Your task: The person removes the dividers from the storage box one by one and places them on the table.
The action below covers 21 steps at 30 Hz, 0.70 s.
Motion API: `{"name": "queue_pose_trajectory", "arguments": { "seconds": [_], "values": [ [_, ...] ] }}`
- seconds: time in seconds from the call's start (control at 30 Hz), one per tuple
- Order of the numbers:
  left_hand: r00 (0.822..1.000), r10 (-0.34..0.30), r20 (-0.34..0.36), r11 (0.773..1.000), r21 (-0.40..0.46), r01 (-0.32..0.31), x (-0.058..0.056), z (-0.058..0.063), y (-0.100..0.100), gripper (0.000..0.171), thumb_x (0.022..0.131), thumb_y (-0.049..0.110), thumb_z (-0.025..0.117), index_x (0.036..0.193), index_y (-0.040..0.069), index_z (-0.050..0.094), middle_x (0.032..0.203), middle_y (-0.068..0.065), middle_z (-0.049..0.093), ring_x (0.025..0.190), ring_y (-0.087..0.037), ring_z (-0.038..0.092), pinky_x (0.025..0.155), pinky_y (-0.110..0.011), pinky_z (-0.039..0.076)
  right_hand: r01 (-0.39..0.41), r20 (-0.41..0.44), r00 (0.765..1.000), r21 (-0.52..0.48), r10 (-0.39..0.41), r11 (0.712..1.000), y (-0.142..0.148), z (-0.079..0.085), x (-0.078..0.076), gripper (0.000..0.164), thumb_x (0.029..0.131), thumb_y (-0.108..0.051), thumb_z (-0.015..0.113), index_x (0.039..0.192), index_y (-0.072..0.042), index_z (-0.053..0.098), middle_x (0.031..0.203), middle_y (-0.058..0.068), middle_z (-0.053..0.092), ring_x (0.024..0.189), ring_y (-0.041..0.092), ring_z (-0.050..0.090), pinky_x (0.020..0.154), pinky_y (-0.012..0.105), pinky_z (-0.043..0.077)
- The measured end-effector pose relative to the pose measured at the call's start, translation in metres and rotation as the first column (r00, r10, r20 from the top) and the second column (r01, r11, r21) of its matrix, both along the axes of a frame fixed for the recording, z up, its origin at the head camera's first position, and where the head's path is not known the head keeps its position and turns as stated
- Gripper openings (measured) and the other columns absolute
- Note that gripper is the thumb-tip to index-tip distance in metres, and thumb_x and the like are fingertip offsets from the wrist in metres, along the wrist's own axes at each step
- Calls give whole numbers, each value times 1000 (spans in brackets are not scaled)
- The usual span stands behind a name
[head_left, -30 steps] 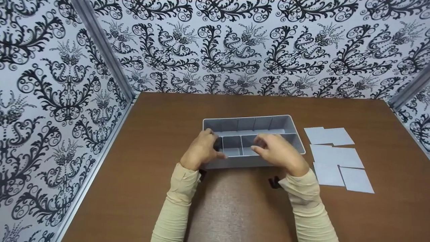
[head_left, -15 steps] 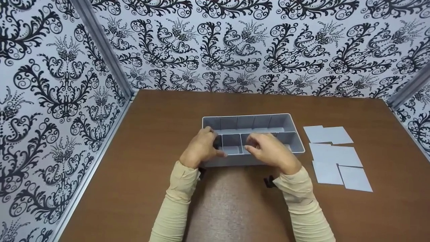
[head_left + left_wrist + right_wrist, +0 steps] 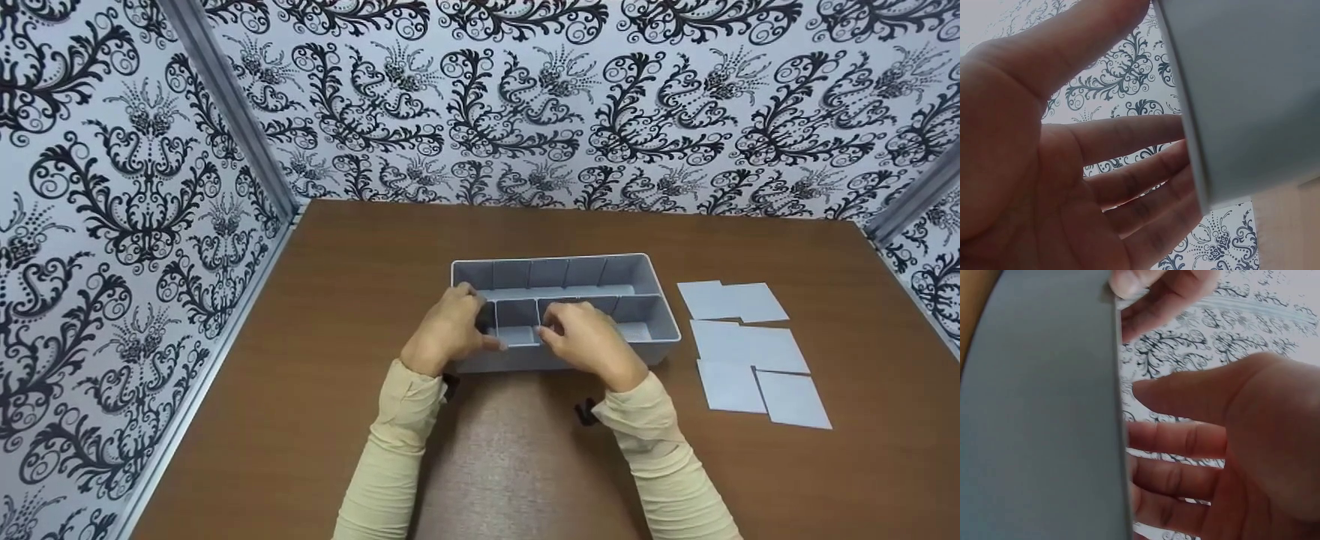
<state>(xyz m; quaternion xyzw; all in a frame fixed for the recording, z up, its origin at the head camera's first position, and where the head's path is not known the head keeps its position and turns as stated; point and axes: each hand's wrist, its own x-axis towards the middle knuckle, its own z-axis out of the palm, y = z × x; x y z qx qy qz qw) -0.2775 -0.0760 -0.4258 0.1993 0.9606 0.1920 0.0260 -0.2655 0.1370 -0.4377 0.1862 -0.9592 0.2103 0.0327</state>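
Observation:
A grey plastic drawer organizer (image 3: pixel 585 356) stands on the wooden table, with one long back compartment and smaller ones in front. My left hand (image 3: pixel 444 330) holds its front left rim, thumb outside and fingers inside; the rim (image 3: pixel 1185 112) crosses in front of those fingers in the left wrist view. My right hand (image 3: pixel 589 337) reaches over the front wall into a front compartment. In the right wrist view, the right thumb (image 3: pixel 1185 394) is apart from the wall (image 3: pixel 1044 410), which hides the fingertips. A dark patch beside the left hand is too unclear to identify.
Several white paper squares (image 3: pixel 776 349) lie partly overlapping on the table to the right of the organizer. Black-and-white patterned walls (image 3: pixel 525 97) rise behind the table and at its sides. Black wrist mounts (image 3: pixel 589 411) hang under the sleeves.
My right hand has moved left along the front compartments, from the right part toward the middle, uncovering the right-hand compartment. The left hand and the organizer keep their places.

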Motion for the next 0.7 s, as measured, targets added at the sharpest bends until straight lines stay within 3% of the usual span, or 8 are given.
{"name": "queue_pose_trajectory", "arguments": {
  "seconds": [0.2,0.43,0.7],
  "values": [
    [1000,7,14,1000,8,-7,-1,0,0,69,72,38,88,120,-4,65,120,-18,57,114,-34,55,101,-41,47,61,-82,995,38,-57,997,-10,-8,0,21,89,-26,70,75,-11,66,64,2,63,66,28,65,62,48,48],
    [1000,4,14,1000,16,-5,-1,0,1,68,71,37,88,120,-5,65,120,-18,58,114,-35,55,100,-42,48,140,-60,989,46,-137,989,-16,-12,0,24,89,-27,71,72,-11,65,67,4,67,73,31,67,68,50,43],
    [999,25,48,1000,-5,-24,0,2,1,69,73,38,87,124,-2,64,122,-16,56,116,-31,53,101,-40,46,156,-63,986,60,-152,986,-19,-19,-2,27,90,-27,68,69,-10,63,65,6,65,71,32,67,66,51,43]
  ]
}}
